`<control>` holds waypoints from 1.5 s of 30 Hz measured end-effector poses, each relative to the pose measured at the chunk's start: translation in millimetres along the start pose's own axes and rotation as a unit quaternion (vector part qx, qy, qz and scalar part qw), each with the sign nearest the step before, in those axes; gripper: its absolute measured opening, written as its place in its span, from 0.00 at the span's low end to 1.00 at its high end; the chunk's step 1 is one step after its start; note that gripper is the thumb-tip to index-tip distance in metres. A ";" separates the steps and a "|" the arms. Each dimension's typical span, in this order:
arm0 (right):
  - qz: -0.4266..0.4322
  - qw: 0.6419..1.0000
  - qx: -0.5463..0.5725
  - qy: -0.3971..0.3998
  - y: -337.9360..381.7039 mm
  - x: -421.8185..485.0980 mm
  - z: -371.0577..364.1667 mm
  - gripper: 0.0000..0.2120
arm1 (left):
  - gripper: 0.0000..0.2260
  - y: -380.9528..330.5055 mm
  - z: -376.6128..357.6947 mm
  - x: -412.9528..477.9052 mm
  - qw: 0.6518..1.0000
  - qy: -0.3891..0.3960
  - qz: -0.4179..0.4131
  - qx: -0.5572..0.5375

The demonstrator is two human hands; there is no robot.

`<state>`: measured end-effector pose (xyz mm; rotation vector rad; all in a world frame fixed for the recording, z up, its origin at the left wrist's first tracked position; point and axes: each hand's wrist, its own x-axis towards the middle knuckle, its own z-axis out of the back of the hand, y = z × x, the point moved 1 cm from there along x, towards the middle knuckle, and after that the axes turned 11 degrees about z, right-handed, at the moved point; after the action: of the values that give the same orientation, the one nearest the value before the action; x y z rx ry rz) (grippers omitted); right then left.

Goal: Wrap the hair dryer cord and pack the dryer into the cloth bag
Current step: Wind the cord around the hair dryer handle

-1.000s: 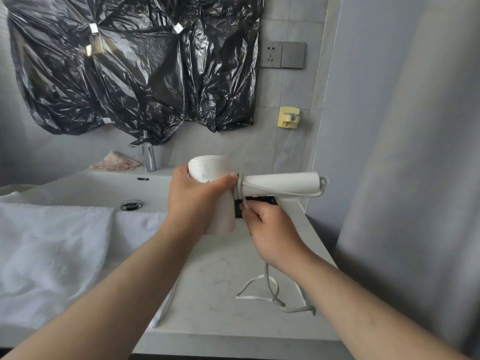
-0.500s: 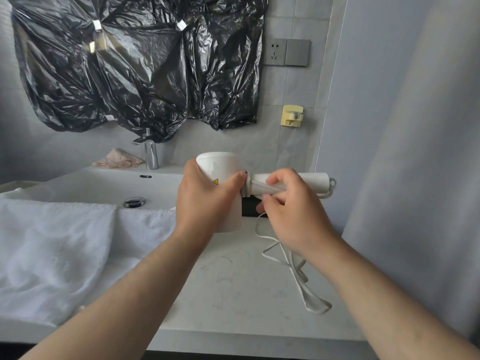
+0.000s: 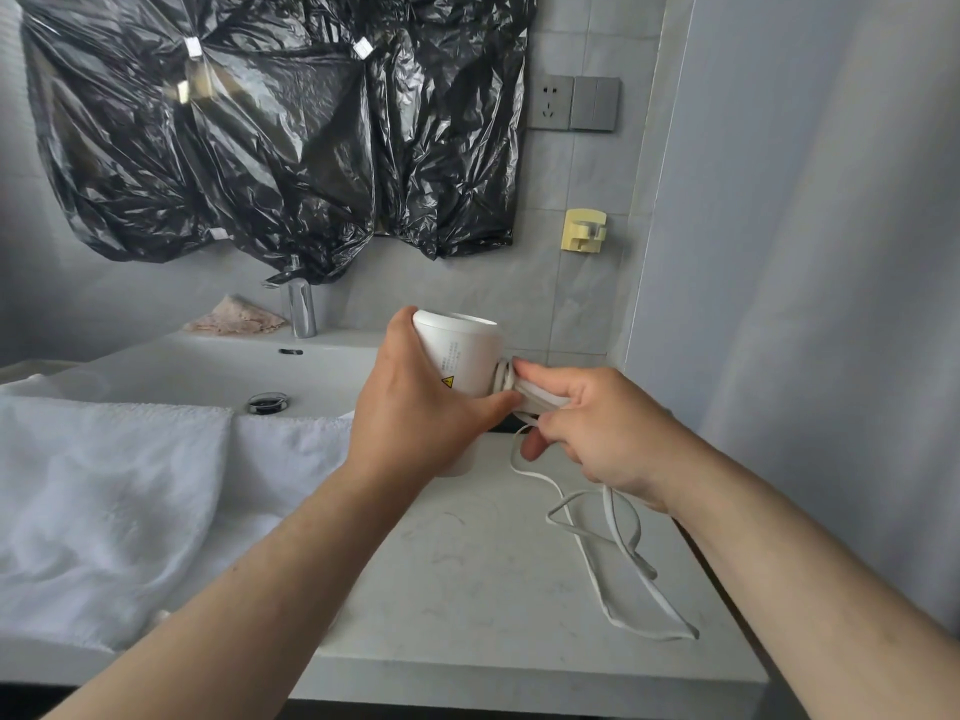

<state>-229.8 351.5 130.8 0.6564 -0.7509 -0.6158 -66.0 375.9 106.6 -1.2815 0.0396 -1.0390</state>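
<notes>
1. Hands: the left hand [image 3: 415, 413] grips the barrel of the hair dryer [image 3: 462, 350], fingers curled round it, and holds it clear of the tabletop [image 3: 467, 589]. The right hand [image 3: 608, 433] is closed over the dryer's handle, its fingers pinning the cord [image 3: 618, 553] against it.
2. Location: the dryer sits in the air between the two hands. A few turns of cord lie at the joint of barrel and handle, touching the right fingertips. The rest drops from under the right hand and lies in loose crossed loops on the tabletop, below and to the right of that hand, near the front edge.
3. Bag: I cannot identify it. A pinkish cloth [image 3: 234, 319] lies beyond the left hand, beside the faucet [image 3: 300, 309]; whether it is the bag cannot be told.
4. Stage, as judged: wrapping is under way and most of the cord is unwound.
5. Risk: the crossed loops may pull into a knot if drawn up quickly, which would jerk the handle.
6. Risk: the turns are held by finger pressure alone, so any regrip could let them spring loose.
7. Risk: tight turns at the joint may strain the cord where it enters the handle.
8. Risk: the slack lies near the edge and could slide off, with its weight dragging the wrap undone.
9. Risk: the sink [image 3: 208, 366] lies below and left of the left hand, so a slip could drop the dryer into it.
</notes>
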 end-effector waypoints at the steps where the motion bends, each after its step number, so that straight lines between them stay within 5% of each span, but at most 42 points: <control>1: 0.005 1.000 -0.022 0.011 1.0 -1.4 0.4 0.32 | 0.44 0.9 -0.8 0.3 1.000 0.000 -0.003 0.008; 7: -0.003 0.985 -0.153 0.080 -5.2 -1.0 -1.9 0.32 | 0.43 8.1 -3.9 -0.2 1.000 0.012 -0.005 0.002; 12: 0.012 0.986 -0.137 0.091 -4.5 -2.4 2.6 0.34 | 0.37 10.6 -2.5 4.0 0.999 0.050 0.015 -0.014; 19: -0.007 0.978 -0.206 0.032 -16.1 8.1 3.4 0.20 | 0.42 7.2 1.5 12.2 0.996 0.048 -0.003 0.071; 23: 0.058 0.984 -0.166 0.015 -20.5 13.4 -4.3 0.09 | 0.42 4.5 0.7 17.6 0.991 0.079 -0.010 0.105; 28: 0.125 0.976 -0.177 -0.008 -16.3 11.9 -3.9 0.10 | 0.32 -2.2 -0.8 14.6 0.984 0.127 -0.009 0.127; 34: 0.171 0.967 -0.179 -0.054 -18.7 4.6 -1.5 0.07 | 0.36 -9.9 7.3 16.6 0.984 0.131 -0.013 0.119; 45: 0.145 0.965 -0.192 -0.106 -36.4 11.8 3.0 0.04 | 0.28 -14.3 18.4 13.6 0.984 0.146 -0.019 0.102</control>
<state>-234.9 318.9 111.1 0.1198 -0.8770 -0.5453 -56.8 382.2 131.1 -0.9399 0.1292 -1.2257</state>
